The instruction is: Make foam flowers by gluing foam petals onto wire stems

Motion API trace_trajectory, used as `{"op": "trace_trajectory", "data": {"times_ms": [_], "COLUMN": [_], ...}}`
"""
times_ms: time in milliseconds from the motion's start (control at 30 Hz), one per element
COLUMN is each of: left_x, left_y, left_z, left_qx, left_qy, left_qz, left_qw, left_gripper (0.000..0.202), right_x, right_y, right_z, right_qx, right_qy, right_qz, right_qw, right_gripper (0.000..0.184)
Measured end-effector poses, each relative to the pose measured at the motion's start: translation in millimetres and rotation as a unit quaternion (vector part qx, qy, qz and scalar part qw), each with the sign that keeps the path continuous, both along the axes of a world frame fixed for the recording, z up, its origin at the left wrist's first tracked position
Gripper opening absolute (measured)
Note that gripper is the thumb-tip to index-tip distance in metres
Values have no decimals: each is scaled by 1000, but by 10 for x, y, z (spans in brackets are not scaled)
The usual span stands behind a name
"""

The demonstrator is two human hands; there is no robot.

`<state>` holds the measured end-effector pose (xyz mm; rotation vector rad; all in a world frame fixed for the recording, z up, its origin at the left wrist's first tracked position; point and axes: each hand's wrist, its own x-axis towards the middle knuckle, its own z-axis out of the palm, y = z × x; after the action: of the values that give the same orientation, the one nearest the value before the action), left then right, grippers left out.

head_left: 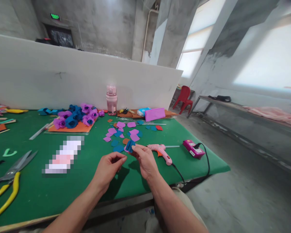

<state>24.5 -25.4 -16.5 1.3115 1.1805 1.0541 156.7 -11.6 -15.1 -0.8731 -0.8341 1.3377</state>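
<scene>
Green tabletop (80, 194), white panel (82, 77) behind. My R hand (145, 160) pinches a curled blue petal (130, 146) by loose purple petals (135, 137); my L hand (110, 166) is just beside, fingers curled, can't tell if gripping anything. Corded pink glue gun (162, 150) lies R of R hand, near magenta box (192, 150).

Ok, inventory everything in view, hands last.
Flowers: several, purple and blue, back left
Cut pieces: many, mostly purple and blue, mid-table
Bottle: one, pink, table's back
Glue gun: one, pink, right of hands
Box: one, magenta, table's right
Scissors: one pair, yellow-and-red handles, left
Sticks: several, mixed, left
Table: one, green, beneath hands
Board: one, white, behind table
Chair: one, red, beyond table
Bench: one, grey, right wall
Exit sign: one, green, far wall
Left hand: one, table's front
Right hand: one, holding blue piece
</scene>
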Motion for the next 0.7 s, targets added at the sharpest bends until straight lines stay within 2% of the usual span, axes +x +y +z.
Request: {"op": "trace_trajectory", "data": {"times_ms": [233, 500, 600, 700], "left_x": [8, 73, 11, -119], "left_y": [23, -13, 21, 124], "left_z": [-20, 12, 73, 104], "left_qx": [-8, -15, -28, -5], "left_qy": [-15, -31, -32, -30], "left_qz": [6, -1, -35, -8], "left_qw": [1000, 999, 998, 1000], "left_gripper": [19, 20, 26, 29], "right_x": [-40, -96, -55, -20], "right_y": [-55, -70, -64, -87], "right_z": [40, 45, 74, 105], "right_qx": [13, 39, 40, 8], "right_qy": [-14, -30, -20, 16], "right_qz": [22, 0, -6, 28], "right_qw": [1000, 999, 999, 999], "right_gripper": [15, 18, 20, 27]}}
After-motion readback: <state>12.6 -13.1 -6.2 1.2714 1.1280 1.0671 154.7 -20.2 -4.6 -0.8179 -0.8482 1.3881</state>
